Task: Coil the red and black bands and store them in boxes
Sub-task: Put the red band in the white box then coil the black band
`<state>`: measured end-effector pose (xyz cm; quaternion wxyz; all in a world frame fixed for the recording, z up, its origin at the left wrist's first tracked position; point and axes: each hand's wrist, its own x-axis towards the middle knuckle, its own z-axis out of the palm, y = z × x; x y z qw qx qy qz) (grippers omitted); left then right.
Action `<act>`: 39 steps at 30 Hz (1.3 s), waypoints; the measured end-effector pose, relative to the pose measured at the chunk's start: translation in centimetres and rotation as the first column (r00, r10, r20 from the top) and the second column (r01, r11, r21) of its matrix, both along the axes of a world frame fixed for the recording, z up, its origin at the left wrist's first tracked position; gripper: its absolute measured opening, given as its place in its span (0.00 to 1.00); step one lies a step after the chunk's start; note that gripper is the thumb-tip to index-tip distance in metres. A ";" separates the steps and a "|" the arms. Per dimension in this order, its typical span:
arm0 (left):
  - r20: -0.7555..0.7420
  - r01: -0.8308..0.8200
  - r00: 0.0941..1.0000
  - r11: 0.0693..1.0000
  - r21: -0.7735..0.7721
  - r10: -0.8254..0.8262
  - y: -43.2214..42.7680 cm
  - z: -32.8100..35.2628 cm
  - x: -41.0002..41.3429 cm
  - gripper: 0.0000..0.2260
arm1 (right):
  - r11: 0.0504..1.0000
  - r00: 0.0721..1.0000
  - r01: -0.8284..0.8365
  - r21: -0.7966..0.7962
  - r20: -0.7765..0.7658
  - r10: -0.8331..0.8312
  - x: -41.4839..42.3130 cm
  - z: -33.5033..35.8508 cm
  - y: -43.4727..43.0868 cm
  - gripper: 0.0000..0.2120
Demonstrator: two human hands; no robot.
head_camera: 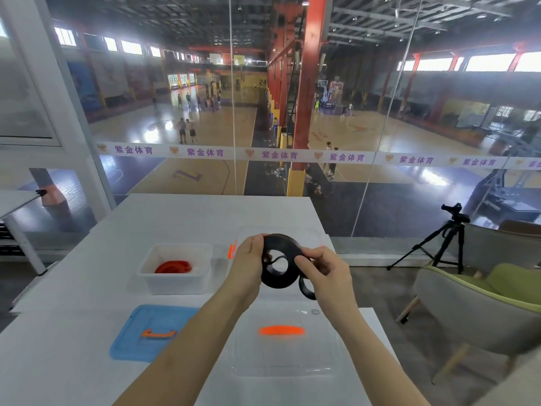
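A black band [279, 278] hangs in loose loops above the white table [181, 212], held between both hands. My left hand [247, 259] grips its left side and my right hand [325, 269] pinches its right side, with a small loop dangling below. The red band [173, 266] lies coiled inside a white box [175, 284] to the left. A clear box [307, 234] with orange clips stands behind my hands, mostly hidden.
A blue lid [137, 344] with an orange handle lies at the front left. A clear lid [282, 361] with an orange handle lies beneath my forearms. A glass wall stands past the table; a green chair [480, 303] and a tripod [445, 244] are at the right.
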<state>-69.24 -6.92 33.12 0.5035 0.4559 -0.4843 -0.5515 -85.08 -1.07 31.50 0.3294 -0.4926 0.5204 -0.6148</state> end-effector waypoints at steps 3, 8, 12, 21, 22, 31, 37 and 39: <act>-0.201 -0.046 0.978 0.995 0.088 0.063 0.3 0.1 -0.1 0.19 | 1.000 0.997 0.004 -0.012 0.083 -0.003 1.2 0.0 0.3 0.09; -0.440 -0.006 0.891 0.973 0.232 0.110 0.9 -0.8 -0.2 0.20 | 0.997 0.996 0.057 -0.054 0.068 -0.053 3.4 -0.4 0.8 0.11; -0.448 0.112 0.894 0.968 0.223 0.000 1.5 -2.0 1.3 0.16 | 0.997 0.997 0.072 -0.022 0.035 -0.071 4.0 -0.6 0.8 0.11; 0.373 0.369 0.871 0.927 -0.070 -0.319 0.9 -0.2 7.0 0.12 | 0.999 0.989 0.008 0.047 -0.150 -0.001 5.5 -0.1 1.0 0.10; 0.372 0.388 0.864 0.920 -0.059 -0.340 0.7 -0.4 7.4 0.12 | 0.998 0.992 0.003 0.060 -0.128 0.004 5.9 0.0 1.0 0.10; 0.032 0.500 0.860 0.852 0.156 -0.510 -0.5 -2.6 9.2 0.15 | 0.991 0.994 -0.047 0.128 -0.096 0.060 7.5 -0.8 0.8 0.07; -0.102 0.361 0.932 0.920 0.152 -0.349 -2.6 -4.9 7.2 0.17 | 0.994 0.999 0.052 0.097 0.001 -0.052 7.4 -2.6 -2.1 0.10; -0.181 0.292 0.949 0.939 0.183 -0.260 -3.7 -5.5 6.1 0.18 | 0.994 0.995 0.096 0.058 -0.024 -0.094 7.1 -3.1 -3.5 0.12</act>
